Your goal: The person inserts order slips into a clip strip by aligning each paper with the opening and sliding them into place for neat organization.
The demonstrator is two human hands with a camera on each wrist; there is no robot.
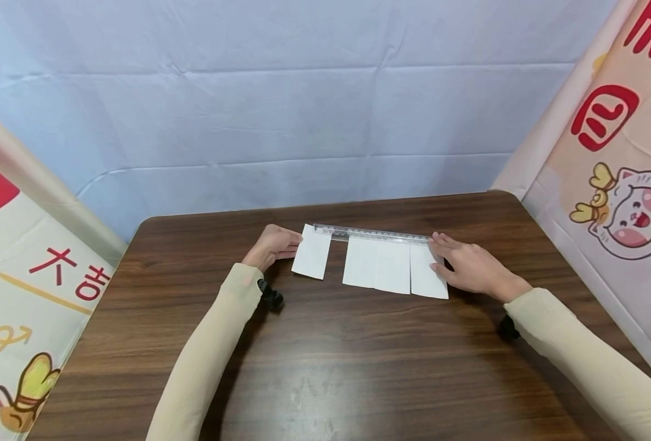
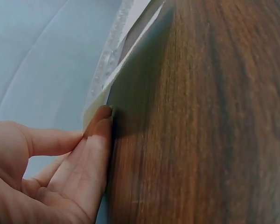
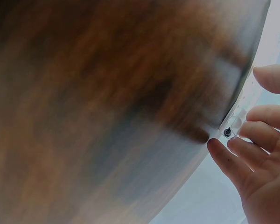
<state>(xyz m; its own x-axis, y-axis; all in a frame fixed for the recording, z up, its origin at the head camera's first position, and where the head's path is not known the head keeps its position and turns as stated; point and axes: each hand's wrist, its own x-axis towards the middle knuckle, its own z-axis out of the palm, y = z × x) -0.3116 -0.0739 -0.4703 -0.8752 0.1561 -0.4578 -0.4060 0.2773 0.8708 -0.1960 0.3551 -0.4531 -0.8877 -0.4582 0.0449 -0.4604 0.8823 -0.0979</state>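
Note:
A row of white paper slips (image 1: 394, 263) lies along a long clear plastic strip (image 1: 375, 234) with a bumpy surface. At the left end, one separate paper slip (image 1: 312, 252) overlaps the strip; my left hand (image 1: 275, 245) pinches its left edge. The left wrist view shows the thumb on one face and the fingers (image 2: 95, 135) behind, with this slip tilted off the table. My right hand (image 1: 471, 264) rests at the strip's right end, its extended fingers touching that end and its thumb over the rightmost slip (image 1: 427, 272). A small dark round spot shows in the strip's end in the right wrist view.
Everything lies on a brown wood-grain table (image 1: 325, 355), near its far edge. A pale cloth backdrop (image 1: 303, 110) hangs behind it. Printed banners with cartoon figures stand at the left and right sides. A dark wrist camera (image 1: 270, 295) sits on the left wrist.

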